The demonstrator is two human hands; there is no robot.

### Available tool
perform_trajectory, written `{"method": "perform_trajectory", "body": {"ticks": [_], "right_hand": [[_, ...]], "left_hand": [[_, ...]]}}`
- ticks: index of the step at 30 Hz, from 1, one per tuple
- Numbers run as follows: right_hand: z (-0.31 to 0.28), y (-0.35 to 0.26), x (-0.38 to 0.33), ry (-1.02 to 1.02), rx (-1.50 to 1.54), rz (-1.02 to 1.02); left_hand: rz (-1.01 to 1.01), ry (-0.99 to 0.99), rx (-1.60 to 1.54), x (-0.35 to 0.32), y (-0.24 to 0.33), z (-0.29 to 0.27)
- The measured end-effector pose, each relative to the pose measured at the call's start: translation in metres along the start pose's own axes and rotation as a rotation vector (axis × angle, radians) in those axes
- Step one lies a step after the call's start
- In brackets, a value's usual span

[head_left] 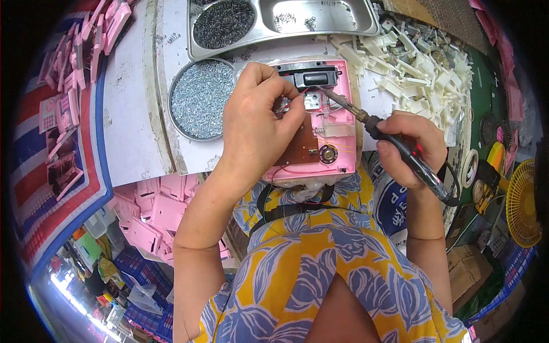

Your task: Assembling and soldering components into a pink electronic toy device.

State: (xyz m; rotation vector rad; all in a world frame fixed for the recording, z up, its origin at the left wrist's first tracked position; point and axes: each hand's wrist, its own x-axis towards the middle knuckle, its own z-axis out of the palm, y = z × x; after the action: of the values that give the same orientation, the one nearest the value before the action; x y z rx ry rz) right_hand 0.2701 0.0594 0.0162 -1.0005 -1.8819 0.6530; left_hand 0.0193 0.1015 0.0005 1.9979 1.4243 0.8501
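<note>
My left hand [257, 117] rests on the open pink housing [320, 123], fingertips pinched together on thin wires above the brown circuit board [303, 150]. My right hand [413, 147] is clamped around the dark handle of a soldering iron [389, 137]; its tip meets the small metal part at the housing's centre. The housing lies at the near edge of the counter [134, 126], just ahead of my body. A round bowl of silver screws [200, 98] sits just left of it. A steel tray [280, 23] lies beyond, and white plastic parts [420, 66] are heaped to the right.
</note>
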Motion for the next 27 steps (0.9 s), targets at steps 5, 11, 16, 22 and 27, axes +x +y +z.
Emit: {"method": "perform_trajectory", "body": {"ticks": [5, 11, 16, 22, 27], "right_hand": [[0.0044, 0.0024, 0.0051, -0.07, -0.019, -0.05], [0.0064, 0.0041, 0.0079, -0.073, -0.037, -0.084], [0.0086, 0.0043, 0.0086, -0.062, -0.037, -0.07], [0.0094, 0.006, 0.0081, -0.071, -0.011, -0.05], [0.0066, 0.0077, 0.0083, -0.09, -0.015, -0.06]], "left_hand": [[-0.003, 0.008, 0.004, -0.0013, -0.0007, 0.0009], [0.024, 0.022, -0.01, -0.0004, -0.0026, 0.0015], [0.016, 0.019, -0.004, -0.001, -0.0018, 0.0014], [0.005, 0.024, -0.012, -0.0007, -0.0007, 0.0017], [-0.002, 0.028, -0.011, -0.001, -0.0001, 0.0022]]}}
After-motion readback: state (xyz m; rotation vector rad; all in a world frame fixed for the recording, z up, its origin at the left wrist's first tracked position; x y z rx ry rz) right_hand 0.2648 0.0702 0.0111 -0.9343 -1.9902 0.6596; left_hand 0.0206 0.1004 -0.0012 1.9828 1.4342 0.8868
